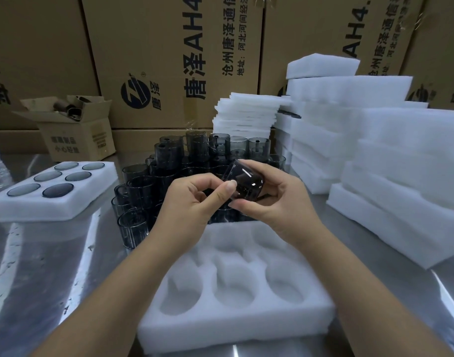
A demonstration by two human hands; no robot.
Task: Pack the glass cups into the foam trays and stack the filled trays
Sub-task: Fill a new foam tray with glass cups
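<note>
Between your left hand (192, 199) and right hand (280, 202), both curling round it, you are holding 1 dark glass cup (247, 180) tilted above the empty foam tray (233, 328). A slipping grip could be dropping it onto the loose cups (143, 186) just beyond, chipping glass.

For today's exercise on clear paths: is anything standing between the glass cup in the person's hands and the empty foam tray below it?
Nothing visible. The left hand and right hand hold the cup above the tray; its visible holes are empty, and only the person's own forearms cross it.
</note>
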